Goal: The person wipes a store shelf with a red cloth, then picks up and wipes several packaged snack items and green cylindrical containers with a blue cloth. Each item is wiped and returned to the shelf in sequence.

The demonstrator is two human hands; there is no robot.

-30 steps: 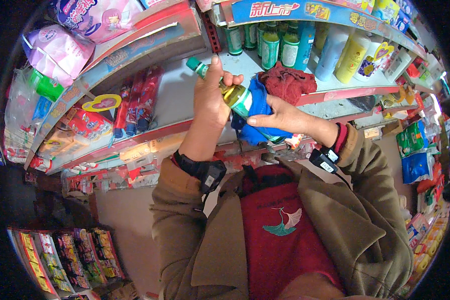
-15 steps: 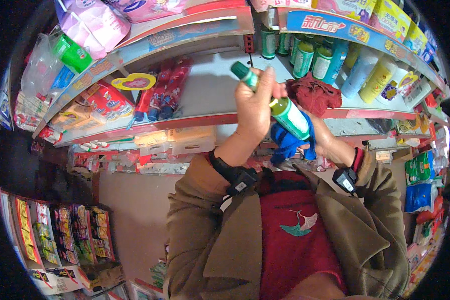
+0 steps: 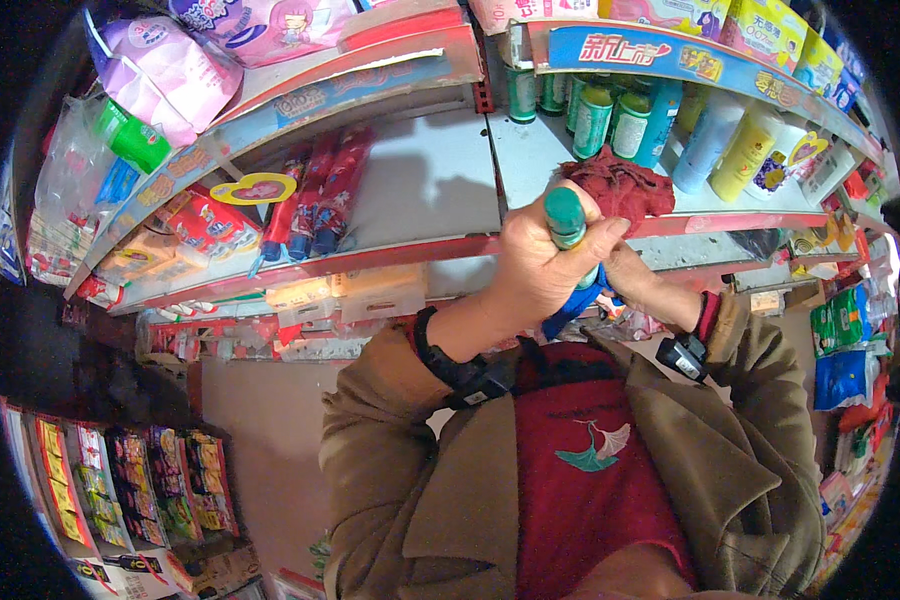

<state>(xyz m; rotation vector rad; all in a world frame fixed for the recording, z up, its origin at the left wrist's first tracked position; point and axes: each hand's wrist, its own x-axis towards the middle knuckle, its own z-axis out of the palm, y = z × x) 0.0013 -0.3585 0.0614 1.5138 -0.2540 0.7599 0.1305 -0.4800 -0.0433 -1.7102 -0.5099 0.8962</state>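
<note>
My left hand (image 3: 535, 250) is closed around the upper part of a green bottle (image 3: 565, 215), whose green cap points up toward me. Most of the bottle's body is hidden by that hand. Under it, a blue cloth (image 3: 573, 312) shows around the lower part of the bottle. Partly behind my left hand, my right hand (image 3: 635, 278) is at the cloth and bottle; its fingers are mostly hidden. Both hands are in front of the shelf edge. Just beyond them a crumpled dark red cloth (image 3: 625, 195) lies on the shelf.
Several green bottles (image 3: 592, 120) stand on the shelf behind the red cloth, beside light blue and yellow bottles (image 3: 748, 155). Red patterned packages (image 3: 330, 190) lie farther left. An upper shelf edge (image 3: 660, 55) overhangs the bottles. Boxes (image 3: 380, 290) sit on a lower shelf.
Both hands have moved lower and closer together. The bottle has turned from slanting sideways to cap toward me, and its white label is now hidden.
</note>
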